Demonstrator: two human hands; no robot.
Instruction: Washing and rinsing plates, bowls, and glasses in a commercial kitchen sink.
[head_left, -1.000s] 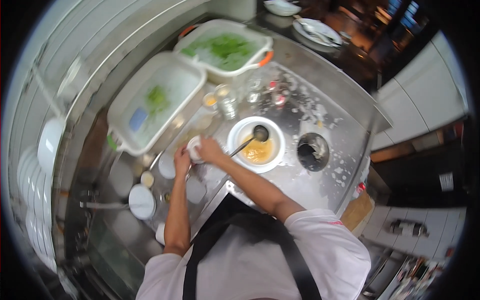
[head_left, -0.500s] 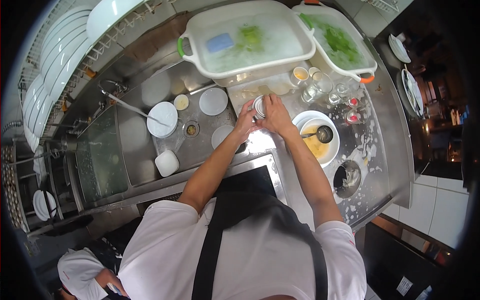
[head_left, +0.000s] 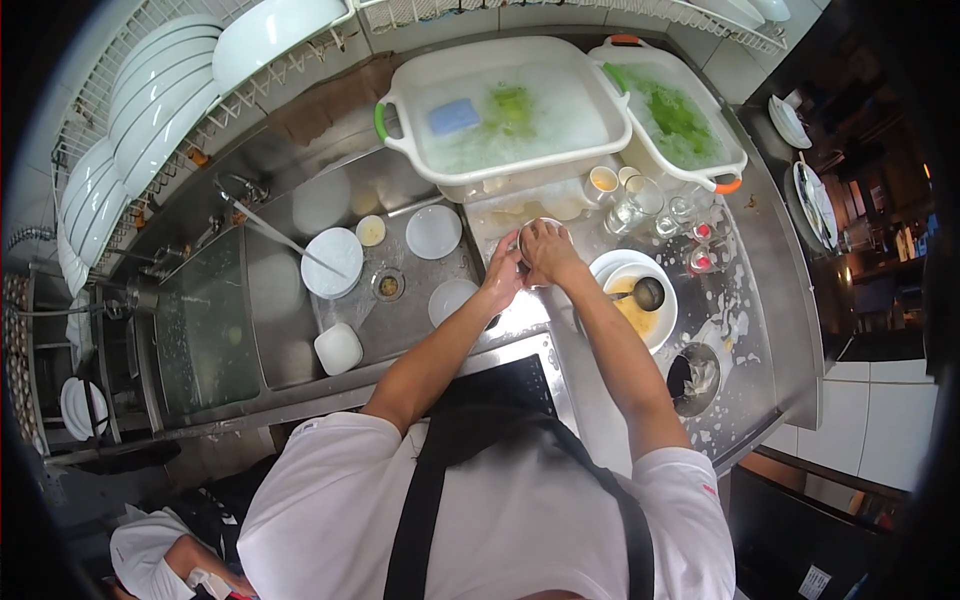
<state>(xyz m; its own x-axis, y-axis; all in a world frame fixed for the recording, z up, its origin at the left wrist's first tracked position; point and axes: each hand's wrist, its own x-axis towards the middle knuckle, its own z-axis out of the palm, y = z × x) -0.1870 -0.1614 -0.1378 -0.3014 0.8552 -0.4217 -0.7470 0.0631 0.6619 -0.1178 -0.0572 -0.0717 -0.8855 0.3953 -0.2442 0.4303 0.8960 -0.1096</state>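
Observation:
A stack of small white round dishes (head_left: 541, 221) is clasped between my hands above the steel counter, and mostly hidden by them. My left hand (head_left: 504, 262) wraps its near left side. My right hand (head_left: 549, 253) lies over the top, fingers closed on it. Just right of my right hand stands a white bowl (head_left: 667, 318) of yellowish liquid, with a dark ladle (head_left: 649, 293) resting in it. Left of my hands, the sink holds white plates (head_left: 434, 231), a small cup (head_left: 371, 231) and a square white dish (head_left: 338, 349).
Two white tubs (head_left: 480, 180) of sudsy water stand behind my hands, with a blue sponge (head_left: 453, 117) in the larger. Glasses (head_left: 645, 197) crowd the counter at right, beyond a round waste hole (head_left: 693, 375). Tap water (head_left: 290, 245) runs at left, below a plate rack (head_left: 250, 95).
My right hand has shifted over the top of the stacked dishes, covering more of them. The whole view has moved slightly, so the surroundings sit lower in the picture.

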